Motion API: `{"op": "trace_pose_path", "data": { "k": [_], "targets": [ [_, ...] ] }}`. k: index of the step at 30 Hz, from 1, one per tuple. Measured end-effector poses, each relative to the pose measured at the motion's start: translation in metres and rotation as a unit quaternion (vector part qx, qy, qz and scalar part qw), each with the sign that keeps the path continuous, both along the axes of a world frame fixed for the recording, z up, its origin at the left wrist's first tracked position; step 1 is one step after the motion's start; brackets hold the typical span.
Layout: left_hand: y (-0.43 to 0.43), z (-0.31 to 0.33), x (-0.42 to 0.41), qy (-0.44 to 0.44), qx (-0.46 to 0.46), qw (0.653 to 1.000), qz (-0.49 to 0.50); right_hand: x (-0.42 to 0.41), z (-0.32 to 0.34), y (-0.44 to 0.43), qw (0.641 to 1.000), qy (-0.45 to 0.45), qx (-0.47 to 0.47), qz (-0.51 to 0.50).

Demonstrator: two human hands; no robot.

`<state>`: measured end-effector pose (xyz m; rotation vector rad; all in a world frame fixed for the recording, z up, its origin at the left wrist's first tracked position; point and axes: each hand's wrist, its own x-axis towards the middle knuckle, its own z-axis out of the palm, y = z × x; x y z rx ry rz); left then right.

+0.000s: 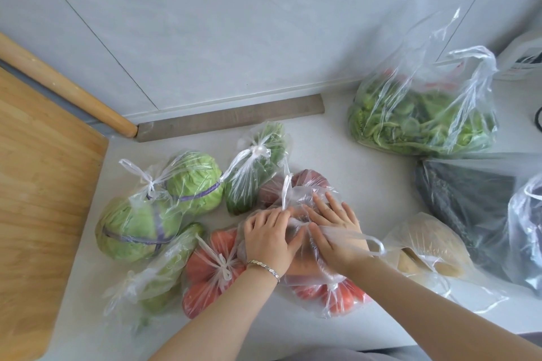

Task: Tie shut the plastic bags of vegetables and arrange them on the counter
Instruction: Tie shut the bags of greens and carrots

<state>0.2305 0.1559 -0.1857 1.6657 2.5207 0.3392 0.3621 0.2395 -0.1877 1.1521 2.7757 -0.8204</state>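
My left hand (268, 239) and my right hand (337, 230) are together on a clear plastic bag of dark red vegetables (296, 189) in the middle of the white counter (337, 138). Each hand pinches one of the bag's handle strips, and the strips cross between my hands. One strip (286, 189) stands up, the other (363, 239) trails right. Knotted bags lie around it: cabbages (164, 202), dark greens (255, 173), pale green vegetables (164, 269) and tomatoes (205, 269). An untied bag of leafy greens (422, 117) stands at the back right.
A wooden cutting board (41, 214) covers the left of the counter, with a rolling pin (67, 88) behind it. At the right lie a bag of potatoes (428, 246), a dark bag (466, 199) and another clear bag (528, 228). A white appliance (522, 58) stands at the far right.
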Motion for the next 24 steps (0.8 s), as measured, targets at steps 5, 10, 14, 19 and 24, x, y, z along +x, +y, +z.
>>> {"op": "trace_pose_path", "data": {
  "k": [5,10,14,19,24],
  "targets": [
    [0.001,0.021,0.000,-0.252,0.129,0.958,0.054,0.008,0.012,-0.003,0.959,0.233,-0.134,-0.085],
    [0.017,0.063,0.010,-0.529,0.247,0.782,0.217,-0.002,0.060,-0.022,0.855,0.406,-0.278,-0.167],
    [0.021,0.069,0.001,-0.622,0.296,0.694,0.211,-0.020,0.075,-0.021,0.764,0.490,-0.336,-0.252],
    [0.007,0.057,-0.009,-0.637,0.253,0.696,0.212,-0.020,0.063,-0.014,0.735,0.449,-0.361,-0.356],
    [0.004,0.079,-0.011,-0.501,0.229,0.831,0.071,-0.032,0.083,0.004,0.922,0.199,-0.246,-0.223]
  ]
}}
